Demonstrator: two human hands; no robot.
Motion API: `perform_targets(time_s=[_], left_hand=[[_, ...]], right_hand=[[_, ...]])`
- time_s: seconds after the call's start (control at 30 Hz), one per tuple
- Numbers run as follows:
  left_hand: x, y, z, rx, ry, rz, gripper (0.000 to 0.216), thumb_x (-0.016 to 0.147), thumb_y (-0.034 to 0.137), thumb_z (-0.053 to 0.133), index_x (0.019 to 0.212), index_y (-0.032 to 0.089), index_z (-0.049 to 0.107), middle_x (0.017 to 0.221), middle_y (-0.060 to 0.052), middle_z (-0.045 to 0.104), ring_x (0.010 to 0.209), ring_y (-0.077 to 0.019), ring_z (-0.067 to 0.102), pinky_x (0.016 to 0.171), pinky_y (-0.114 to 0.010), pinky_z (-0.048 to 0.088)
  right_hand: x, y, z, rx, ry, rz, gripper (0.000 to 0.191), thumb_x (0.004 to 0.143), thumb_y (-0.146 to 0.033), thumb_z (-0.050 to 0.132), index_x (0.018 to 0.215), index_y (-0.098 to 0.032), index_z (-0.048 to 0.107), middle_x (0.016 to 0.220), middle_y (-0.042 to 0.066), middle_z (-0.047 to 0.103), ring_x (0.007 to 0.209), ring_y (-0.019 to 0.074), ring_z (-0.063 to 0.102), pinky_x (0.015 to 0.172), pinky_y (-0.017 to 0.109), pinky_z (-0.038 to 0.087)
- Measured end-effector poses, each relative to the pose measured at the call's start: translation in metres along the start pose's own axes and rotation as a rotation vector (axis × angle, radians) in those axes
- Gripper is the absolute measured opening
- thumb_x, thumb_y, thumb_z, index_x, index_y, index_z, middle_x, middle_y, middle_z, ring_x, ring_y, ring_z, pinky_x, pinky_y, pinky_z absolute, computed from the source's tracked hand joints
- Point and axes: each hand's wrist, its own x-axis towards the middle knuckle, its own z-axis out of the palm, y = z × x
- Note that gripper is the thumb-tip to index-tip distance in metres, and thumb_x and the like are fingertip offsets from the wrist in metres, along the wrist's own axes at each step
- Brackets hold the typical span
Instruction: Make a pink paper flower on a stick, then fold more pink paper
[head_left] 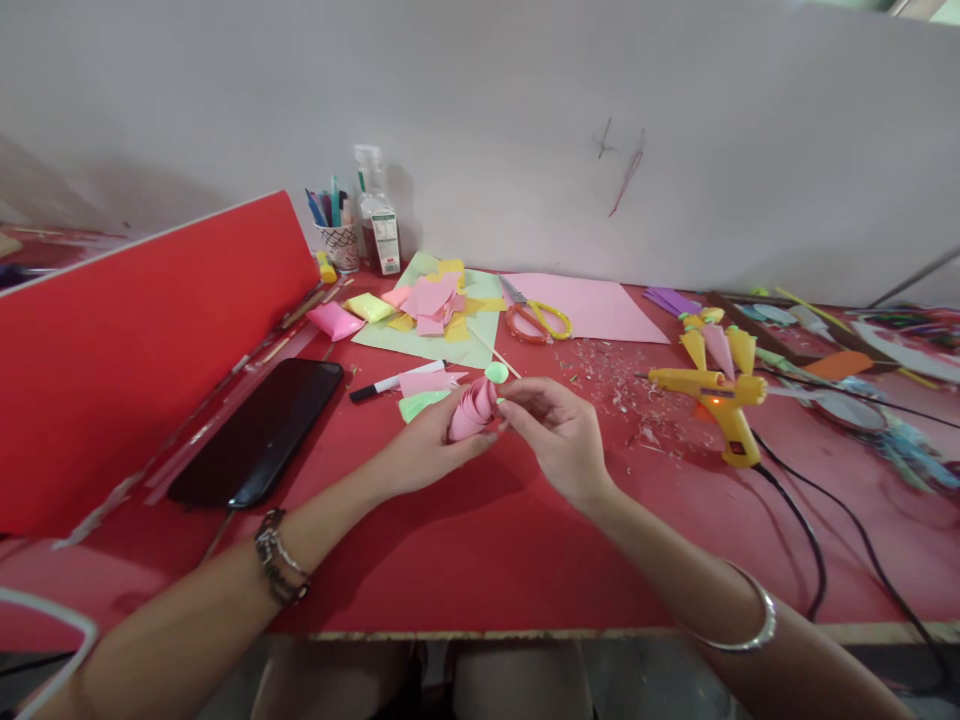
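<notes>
My left hand [427,445] is closed around a piece of pink paper [471,412], curled into layered, petal-like rolls. Close against its right side, my right hand [562,435] pinches thumb and forefinger together; a tiny pale green bit shows at the fingertips, too small to name. Just above the paper is a round light green piece [496,373], and I cannot tell whether it touches. Behind my left hand lie a green packet [422,404], a pink paper strip [427,382] and a white marker with a black cap [397,382].
A yellow glue gun [712,395], its light on, lies right with a trailing cable. Scissors [536,318] rest by pink sheet paper [600,305] and paper scraps [433,300]. Left are a phone [259,432] and red board [165,350]; behind, a bottle [380,225] and pen cup [340,245].
</notes>
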Motion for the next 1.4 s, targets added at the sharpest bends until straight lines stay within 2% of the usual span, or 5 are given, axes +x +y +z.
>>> perform_targets(time_s=[0.63,0.9,1.17,1.3,1.4], left_hand=[[0.0,-0.002,-0.001,0.08,-0.02,0.018,0.036,0.073,0.031,0.048,0.106,0.016,0.047,0.104,-0.006,0.058,0.089,-0.0171,0.054,0.077,-0.028,0.044],[-0.001,-0.002,-0.003,0.048,-0.05,0.008,0.021,0.075,0.034,0.046,0.086,0.016,0.05,0.067,0.001,0.055,0.06,-0.0108,0.05,0.056,-0.022,0.042],[-0.001,0.0,-0.004,0.028,0.002,0.015,0.029,0.077,0.041,0.041,0.062,0.016,0.045,0.059,0.002,0.049,0.054,-0.0091,0.044,0.051,-0.02,0.037],[-0.002,0.0,-0.005,0.042,-0.166,0.069,0.041,0.08,0.042,0.036,0.051,0.015,0.046,0.049,0.002,0.048,0.048,-0.0087,0.045,0.052,-0.021,0.037],[-0.003,-0.001,-0.006,0.012,-0.278,0.104,0.044,0.081,0.04,0.033,0.048,0.015,0.046,0.045,0.001,0.049,0.044,-0.008,0.044,0.05,-0.021,0.037]], right_hand=[[0.0,0.001,-0.001,-0.073,0.0,-0.031,0.004,0.068,-0.019,0.059,0.07,-0.018,0.062,0.067,-0.001,0.064,0.058,0.0084,0.058,0.055,0.022,0.049],[0.002,0.0,-0.002,0.005,-0.014,-0.038,0.013,0.069,-0.022,0.057,0.081,-0.02,0.058,0.075,0.0,0.06,0.063,0.0085,0.055,0.057,0.021,0.048],[0.003,0.009,0.0,0.146,-0.228,0.064,0.03,0.067,-0.031,0.062,0.094,-0.021,0.052,0.083,0.001,0.054,0.077,0.011,0.053,0.067,0.024,0.047],[0.004,0.007,-0.003,0.173,-0.432,0.166,0.031,0.07,-0.038,0.059,0.095,-0.02,0.055,0.093,0.003,0.056,0.089,0.0146,0.053,0.078,0.028,0.044],[0.004,0.006,-0.005,0.236,-0.516,0.229,0.031,0.069,-0.041,0.059,0.091,-0.02,0.059,0.09,0.003,0.058,0.084,0.0146,0.055,0.073,0.028,0.044]])
